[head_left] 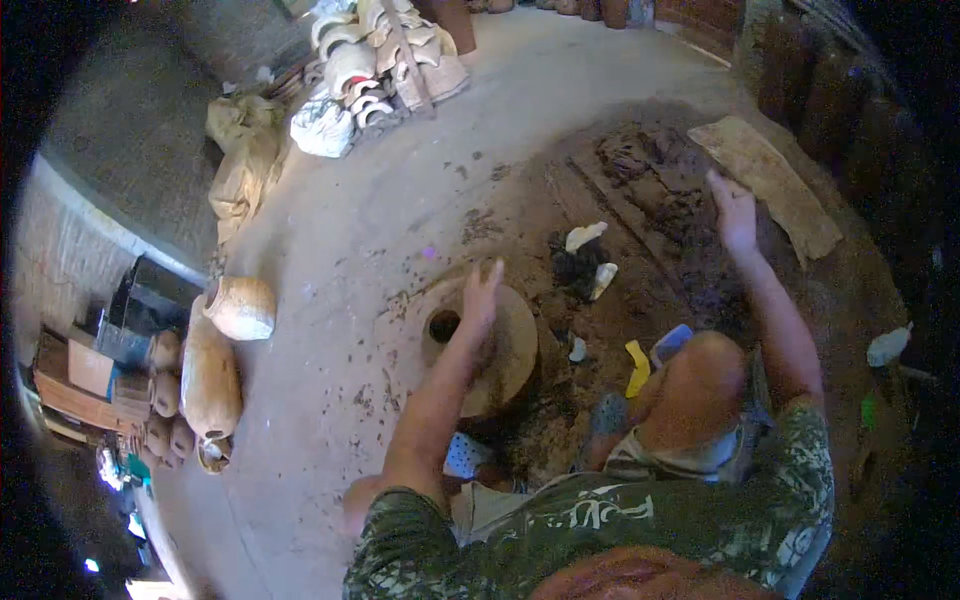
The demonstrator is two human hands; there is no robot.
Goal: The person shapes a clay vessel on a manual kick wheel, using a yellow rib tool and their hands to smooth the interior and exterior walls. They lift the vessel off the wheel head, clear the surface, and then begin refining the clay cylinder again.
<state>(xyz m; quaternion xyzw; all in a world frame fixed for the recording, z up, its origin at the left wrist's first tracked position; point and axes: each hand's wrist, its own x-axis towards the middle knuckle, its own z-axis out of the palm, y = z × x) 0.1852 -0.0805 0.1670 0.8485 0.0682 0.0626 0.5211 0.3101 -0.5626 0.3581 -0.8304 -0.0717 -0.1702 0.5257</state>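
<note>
A round, pale potter's wheel (515, 350) stands low on the floor in front of me. Towards its left side is a dark round opening (442, 325), which looks like the mouth of a small clay pot. My left hand (482, 300) is just right of that opening, over the wheel, fingers stretched out and apart; whether it touches the clay I cannot tell. Out to the right, my right hand (736, 215) is raised with its fingers extended and nothing seen in it. Beneath and beyond it spreads dark wet clay (650, 165) on the floor.
Beside the wheel lie a dark bundle with pale pieces (585, 260), a yellow strip (637, 368) and a bluish block (670, 343). A flat tan sheet (775, 185) lies at right. Clay jars (212, 375) stand at left; stacked curved pottery pieces (350, 70) are at the back.
</note>
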